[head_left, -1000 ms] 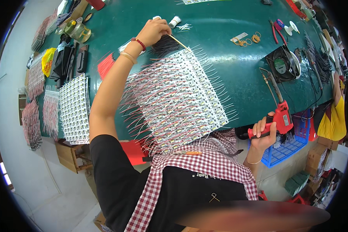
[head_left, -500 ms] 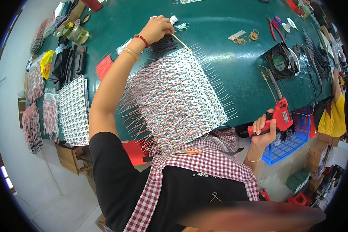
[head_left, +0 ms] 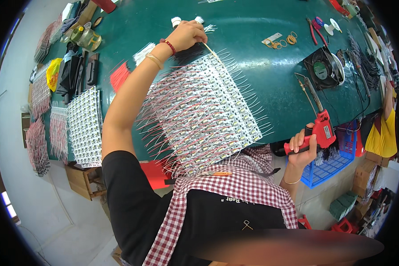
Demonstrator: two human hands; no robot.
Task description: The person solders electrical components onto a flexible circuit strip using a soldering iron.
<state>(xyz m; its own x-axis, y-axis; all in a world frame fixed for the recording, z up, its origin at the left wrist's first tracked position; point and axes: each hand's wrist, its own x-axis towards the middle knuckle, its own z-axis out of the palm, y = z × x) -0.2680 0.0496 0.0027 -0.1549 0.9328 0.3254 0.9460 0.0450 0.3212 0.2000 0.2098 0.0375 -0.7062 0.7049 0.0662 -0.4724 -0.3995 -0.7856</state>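
Observation:
A panel of white circuit boards [head_left: 204,106] lies aslant on the table in front of me. Red and white wires bristle from its left side, and pale wires stick out along its right edge. At its far corner my left hand [head_left: 188,35] is closed on a thin pale stick [head_left: 210,48], whose lower end meets the panel's top edge. My right hand [head_left: 302,148] grips the handle of a red soldering gun [head_left: 325,132], off the panel's right side. The gun's metal tip points away from me, over the table. Black wires [head_left: 189,56] lie partly hidden under my left wrist.
Red wires [head_left: 119,77] and white wires [head_left: 143,53] lie left of my forearm. More board panels [head_left: 85,126] stand at the left. A black fan [head_left: 322,68], red pliers [head_left: 314,34] and rubber bands [head_left: 291,38] sit at the right. Below hangs a blue crate [head_left: 326,170].
My left hand has shifted slightly right and toward me with the stick, uncovering a white bundle behind it. My right hand and the soldering gun have barely moved.

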